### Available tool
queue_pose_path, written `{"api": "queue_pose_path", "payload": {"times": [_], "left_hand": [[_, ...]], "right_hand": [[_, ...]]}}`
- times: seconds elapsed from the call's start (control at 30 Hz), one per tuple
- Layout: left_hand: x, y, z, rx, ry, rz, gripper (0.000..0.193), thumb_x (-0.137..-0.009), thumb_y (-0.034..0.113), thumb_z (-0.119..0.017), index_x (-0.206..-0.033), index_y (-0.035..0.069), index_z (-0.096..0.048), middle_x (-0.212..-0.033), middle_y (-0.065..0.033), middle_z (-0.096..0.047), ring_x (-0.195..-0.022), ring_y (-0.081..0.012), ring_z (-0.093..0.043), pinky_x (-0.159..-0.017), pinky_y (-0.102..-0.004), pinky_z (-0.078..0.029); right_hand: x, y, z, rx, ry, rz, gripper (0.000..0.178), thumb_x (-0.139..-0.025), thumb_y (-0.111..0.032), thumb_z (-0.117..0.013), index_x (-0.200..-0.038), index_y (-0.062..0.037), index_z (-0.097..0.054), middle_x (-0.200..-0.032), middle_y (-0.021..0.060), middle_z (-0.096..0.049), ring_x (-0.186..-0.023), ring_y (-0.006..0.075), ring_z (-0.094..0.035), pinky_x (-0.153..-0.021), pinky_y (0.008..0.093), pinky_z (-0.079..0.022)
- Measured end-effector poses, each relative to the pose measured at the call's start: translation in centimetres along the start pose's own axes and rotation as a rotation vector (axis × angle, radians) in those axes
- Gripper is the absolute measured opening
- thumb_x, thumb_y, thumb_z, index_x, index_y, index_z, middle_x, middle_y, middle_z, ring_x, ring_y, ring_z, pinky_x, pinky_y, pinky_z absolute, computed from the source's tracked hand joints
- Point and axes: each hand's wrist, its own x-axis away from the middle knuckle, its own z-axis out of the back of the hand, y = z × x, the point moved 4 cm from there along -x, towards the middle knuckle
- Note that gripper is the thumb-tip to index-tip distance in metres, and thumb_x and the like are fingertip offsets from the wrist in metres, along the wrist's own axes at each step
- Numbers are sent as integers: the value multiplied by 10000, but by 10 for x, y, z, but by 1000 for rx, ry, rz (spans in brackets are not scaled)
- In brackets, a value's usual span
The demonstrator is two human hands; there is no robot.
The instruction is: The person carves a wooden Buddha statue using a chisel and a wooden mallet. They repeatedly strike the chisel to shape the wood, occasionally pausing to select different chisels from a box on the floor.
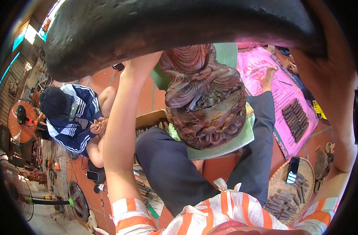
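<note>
Red-tiled workshop floor [148, 100], dark carved statue [204, 98] set on a green support [246, 136] between the legs [167, 168], its far end hidden by a black band [183, 27], left hand [146, 59] and right hand [312, 64] mostly covered, their grip impossible to tell.

Bright daylight fills the scene around the statue [204, 103], leaving soft highlights on its folds and dark recesses. Left of and above the statue, a window [30, 34] glares white; to its lower right, a phone [292, 170] reflects light. Above it, a band [183, 33] looms dim and soft. Fisheye curvature bends outer edges into black corners.
</note>
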Motion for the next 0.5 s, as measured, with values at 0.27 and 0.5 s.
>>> {"api": "queue_pose_path", "payload": {"times": [0.27,0.5], "left_hand": [[3,-4,7,-81,-39,-3,175,-884,150,-612,-950,-8,-646,-828,-96,-690,-754,-174,-660,-666,-265,-495],[3,-5,-14,195,28,52,130,-889,99,-608,-919,-27,-608,-842,-68,-677,-779,-127,-643,-683,-234,-493]], "right_hand": [[-3,1,-9,-26,34,19,535,-685,83,-618,-1199,-17,-505,-1051,156,-607,-967,282,-582,-834,336,-461],[-3,-5,-3,18,-6,18,539,-680,88,-614,-1197,-20,-506,-1053,159,-606,-970,290,-581,-834,339,-461]]}}
